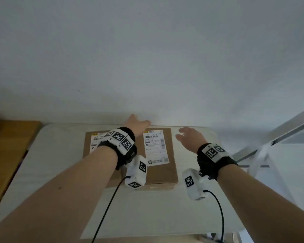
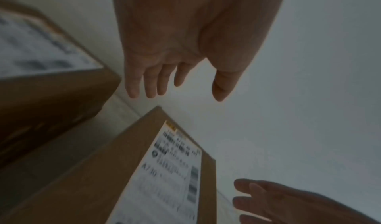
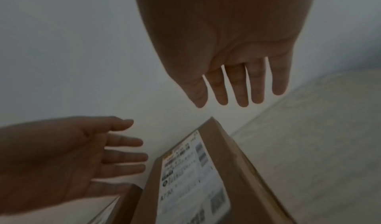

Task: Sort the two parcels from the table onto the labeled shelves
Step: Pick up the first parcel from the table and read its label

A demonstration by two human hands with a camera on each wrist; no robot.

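Two flat brown cardboard parcels with white shipping labels lie side by side on the white table [image 1: 147,216]. My left wrist partly covers the left parcel [image 1: 89,151]. The right parcel [image 1: 158,169] shows its label in full. My left hand [image 1: 139,124] hovers above the far edge between the two parcels, fingers straight, holding nothing. My right hand [image 1: 187,136] floats just right of the right parcel, also open and empty. In the left wrist view, the left hand [image 2: 181,80] is above the right parcel [image 2: 115,178] and left parcel [image 2: 51,97]. The right wrist view shows the right hand [image 3: 237,89] over the right parcel [image 3: 237,170].
A white wall rises right behind the table. A wooden surface [image 1: 9,146] adjoins the table on the left. A pale metal frame [image 1: 277,141] slants at the right. Cables run from both wrist cameras toward the table's near edge.
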